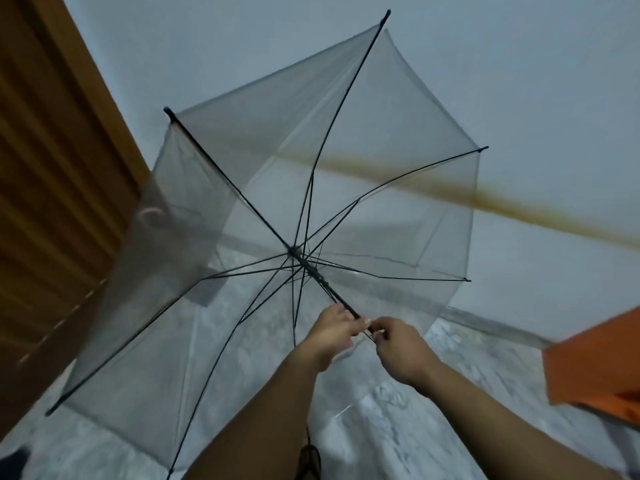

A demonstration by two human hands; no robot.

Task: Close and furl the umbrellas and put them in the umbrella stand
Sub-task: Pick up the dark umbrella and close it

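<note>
A clear plastic umbrella [363, 140] with black ribs is spread open in front of me, its inside facing me. Its black shaft [329, 289] runs from the hub down towards my hands. My left hand [334, 332] grips the shaft just below the runner. Right beside it, my right hand [398, 344] pinches the shaft's lower part with curled fingers. The handle is hidden behind my hands. An orange umbrella's canopy [595, 362] shows at the right edge. I see no umbrella stand.
A brown wooden door [52, 168] fills the left side, close to the umbrella's edge. A pale wall [519, 81] with a brownish stripe stands behind. The floor [398, 427] is grey marbled tile. A dark strap [310, 459] hangs near my leg.
</note>
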